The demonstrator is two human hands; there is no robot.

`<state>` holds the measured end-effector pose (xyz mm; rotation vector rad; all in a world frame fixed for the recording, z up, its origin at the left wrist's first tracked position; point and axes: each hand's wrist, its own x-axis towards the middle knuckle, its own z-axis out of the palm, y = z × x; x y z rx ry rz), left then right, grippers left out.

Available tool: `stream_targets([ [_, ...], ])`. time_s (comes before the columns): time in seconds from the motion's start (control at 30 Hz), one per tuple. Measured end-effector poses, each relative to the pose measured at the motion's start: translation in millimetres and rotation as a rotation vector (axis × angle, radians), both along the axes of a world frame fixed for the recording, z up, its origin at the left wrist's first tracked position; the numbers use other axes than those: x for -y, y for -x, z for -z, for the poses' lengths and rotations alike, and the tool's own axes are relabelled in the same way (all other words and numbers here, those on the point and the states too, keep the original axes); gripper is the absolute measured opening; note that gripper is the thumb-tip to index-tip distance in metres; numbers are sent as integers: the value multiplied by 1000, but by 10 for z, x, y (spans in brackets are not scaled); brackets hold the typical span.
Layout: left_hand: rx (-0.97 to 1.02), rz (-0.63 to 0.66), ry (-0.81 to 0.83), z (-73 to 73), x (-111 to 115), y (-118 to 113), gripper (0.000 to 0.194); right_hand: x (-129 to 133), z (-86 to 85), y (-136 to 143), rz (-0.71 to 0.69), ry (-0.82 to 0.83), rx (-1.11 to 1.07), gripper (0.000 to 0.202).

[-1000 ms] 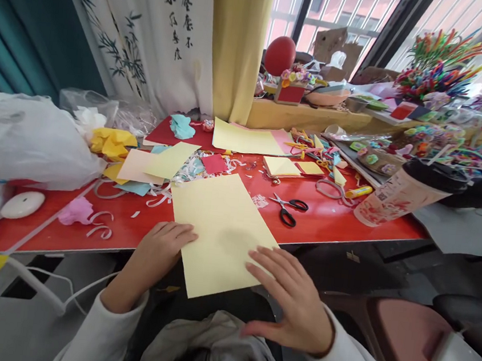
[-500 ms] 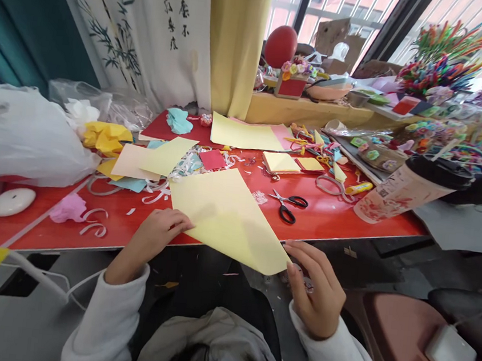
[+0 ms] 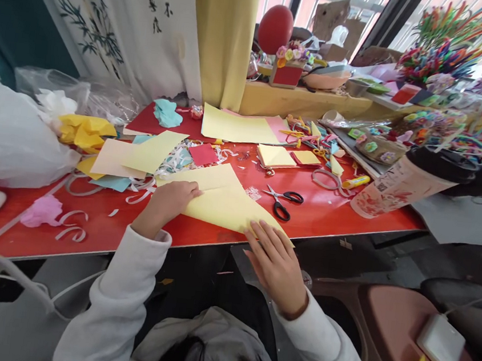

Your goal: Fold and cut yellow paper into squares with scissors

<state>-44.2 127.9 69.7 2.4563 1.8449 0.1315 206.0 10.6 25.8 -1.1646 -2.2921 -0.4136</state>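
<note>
A large pale yellow sheet of paper [image 3: 225, 202] lies at the front of the red table, its near right corner reaching to the table's edge. My left hand [image 3: 175, 203] is closed on the sheet's left side, fingers bent and the thumb hidden. Beside its fingertips a thin raised edge of paper shows. My right hand [image 3: 273, 261] lies with fingers stretched out over the near right part of the sheet, touching it and holding nothing. Black-handled scissors [image 3: 282, 199] rest open on the table just right of the sheet.
On the red table [image 3: 318, 223] are small paper squares [image 3: 277, 156], paper shreds [image 3: 174, 159] and crumpled pink paper [image 3: 42, 211]. A patterned cup [image 3: 404, 189] stands at the right. A plastic bag [image 3: 17, 134] sits left. A brown stool [image 3: 398, 323] stands low right.
My right hand has moved left and up from the sheet's corner to lie flat on it. The sheet's near edge has come up onto the table. My left hand has moved slightly up.
</note>
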Motion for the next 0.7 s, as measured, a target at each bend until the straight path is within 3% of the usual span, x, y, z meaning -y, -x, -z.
stream_targets([
  [0.1,-18,-5,-45,31,-5,-46,33,-28,74,-17,10,35,-22,48],
  [0.2,11,16,-279,71,118,-121,35,-15,124,-13,12,57,-60,47],
  [0.23,37,90,-370,91,180,-154,34,-10,132,-7,11,55,-76,45],
  [0.3,91,362,-455,141,308,-227,31,-9,139,11,3,42,-101,40],
  [0.33,98,501,-441,169,362,-264,30,-12,139,20,-5,33,-107,38],
  [0.4,95,649,-398,226,431,-327,31,-23,133,34,-24,22,-112,35],
  [0.7,135,700,-246,288,293,-384,35,-12,128,-49,-20,21,-195,34],
])
